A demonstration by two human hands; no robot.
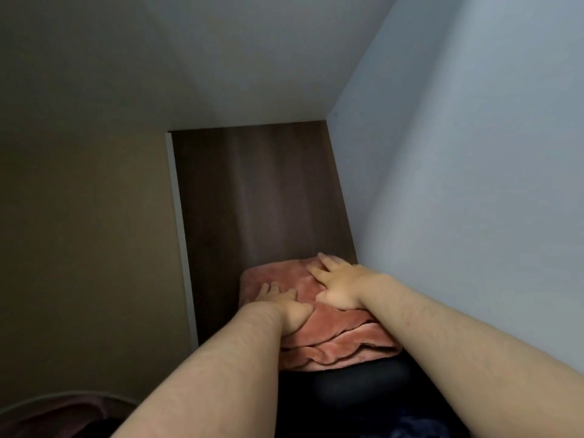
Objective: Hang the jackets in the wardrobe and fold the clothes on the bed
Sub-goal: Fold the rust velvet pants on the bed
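Left hand (pixel 279 303) flat on folded pink fleece (pixel 335 341), right hand (pixel 339 287) splayed upon it

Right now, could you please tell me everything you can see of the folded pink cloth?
The pink cloth looks plush and soft, folded into several stacked layers with wavy front edges. It lies on a dark rounded bundle in the wardrobe, beside the white right wall. The left hand and right hand press flat on top.

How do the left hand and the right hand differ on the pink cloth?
The right hand lies farther back than the left hand. The right hand's fingers are spread; the left hand's lie close together. Both rest on the pink cloth.
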